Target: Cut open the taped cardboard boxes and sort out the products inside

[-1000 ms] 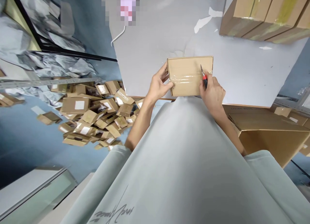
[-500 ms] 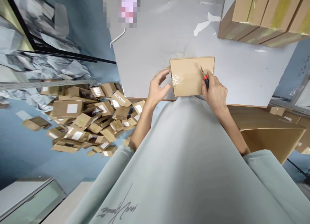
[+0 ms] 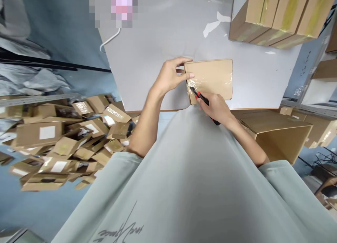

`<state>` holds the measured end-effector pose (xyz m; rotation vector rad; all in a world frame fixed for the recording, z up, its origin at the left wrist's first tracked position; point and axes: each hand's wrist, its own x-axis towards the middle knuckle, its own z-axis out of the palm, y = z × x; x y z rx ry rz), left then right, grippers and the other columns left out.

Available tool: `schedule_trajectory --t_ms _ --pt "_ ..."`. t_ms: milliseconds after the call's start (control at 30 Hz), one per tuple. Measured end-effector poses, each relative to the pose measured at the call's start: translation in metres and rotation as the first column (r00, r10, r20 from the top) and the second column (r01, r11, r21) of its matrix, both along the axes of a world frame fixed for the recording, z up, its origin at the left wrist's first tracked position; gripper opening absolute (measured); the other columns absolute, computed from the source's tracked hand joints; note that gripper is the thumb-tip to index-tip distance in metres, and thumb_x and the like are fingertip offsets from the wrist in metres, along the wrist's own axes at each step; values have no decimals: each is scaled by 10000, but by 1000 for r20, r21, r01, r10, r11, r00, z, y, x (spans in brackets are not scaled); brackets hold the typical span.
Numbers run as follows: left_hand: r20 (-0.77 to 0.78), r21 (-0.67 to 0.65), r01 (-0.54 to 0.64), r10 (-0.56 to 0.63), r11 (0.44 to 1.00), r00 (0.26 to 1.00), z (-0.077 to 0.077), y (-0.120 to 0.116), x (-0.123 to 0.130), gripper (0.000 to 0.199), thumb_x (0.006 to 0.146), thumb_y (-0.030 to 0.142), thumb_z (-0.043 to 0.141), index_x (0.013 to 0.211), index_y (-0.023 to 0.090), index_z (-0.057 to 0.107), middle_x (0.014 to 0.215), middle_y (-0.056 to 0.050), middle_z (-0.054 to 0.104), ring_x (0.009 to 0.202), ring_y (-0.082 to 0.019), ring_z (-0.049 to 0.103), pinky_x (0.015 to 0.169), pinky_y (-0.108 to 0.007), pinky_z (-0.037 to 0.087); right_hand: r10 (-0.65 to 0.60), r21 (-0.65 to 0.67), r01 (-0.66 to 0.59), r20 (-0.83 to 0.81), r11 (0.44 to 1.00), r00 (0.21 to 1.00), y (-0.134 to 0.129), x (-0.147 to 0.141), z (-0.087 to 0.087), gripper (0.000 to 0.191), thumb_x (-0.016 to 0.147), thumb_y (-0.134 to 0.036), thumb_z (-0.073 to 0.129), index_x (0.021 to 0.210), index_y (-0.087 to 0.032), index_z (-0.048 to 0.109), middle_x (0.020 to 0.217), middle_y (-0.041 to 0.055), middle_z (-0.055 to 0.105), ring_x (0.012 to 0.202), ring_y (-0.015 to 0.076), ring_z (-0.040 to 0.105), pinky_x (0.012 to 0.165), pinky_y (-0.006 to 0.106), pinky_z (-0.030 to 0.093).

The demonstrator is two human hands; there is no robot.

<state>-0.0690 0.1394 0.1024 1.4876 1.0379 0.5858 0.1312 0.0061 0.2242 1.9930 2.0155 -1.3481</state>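
A small cardboard box (image 3: pixel 213 74) lies flat near the front edge of the grey-white table (image 3: pixel 150 57), with shiny clear tape at its left end and a bit at its right side. My left hand (image 3: pixel 170 74) grips the box's left end, thumb on the top face and fingers at the far left corner. In my right hand (image 3: pixel 218 109) is a black and red utility knife (image 3: pixel 204 98), fingers wrapped around its handle. Its tip is at the tape near the box's left edge; whether the blade has gone into the tape I cannot tell.
Larger taped cartons (image 3: pixel 265 29) stand at the table's back right. A white cable (image 3: pixel 110 39) lies at the back left. Under the right edge sits a big open carton (image 3: pixel 279 130). Many opened small boxes (image 3: pixel 63 141) are heaped on the floor at left.
The utility knife has moved left and nearer me, from over the box's right part to its left-end tape. My left thumb has come onto the box top. The view has shifted.
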Motion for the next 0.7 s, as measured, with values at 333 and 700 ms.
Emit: schedule_trajectory --t_ms 333,700 --pt "109 -35 39 -35 999 993 -15 -1 0 647 798 611 968 1368 338 832 1460 -54 814 1479 -417 691 1177 -578 686 59 -121 -21 318 992 946 9 -35 26 390 1184 -272 478 1465 -234 745 1200 137 873 1050 326 786 840 353 483" --pt "118 -5 78 -77 997 990 -26 1 7 605 824 480 938 1396 318 827 1500 -59 802 1471 -412 700 1274 -615 599 112 -169 -33 486 985 867 36 -79 19 390 1165 -200 452 1356 -125 784 1198 239 853 1110 335 800 878 373 588"
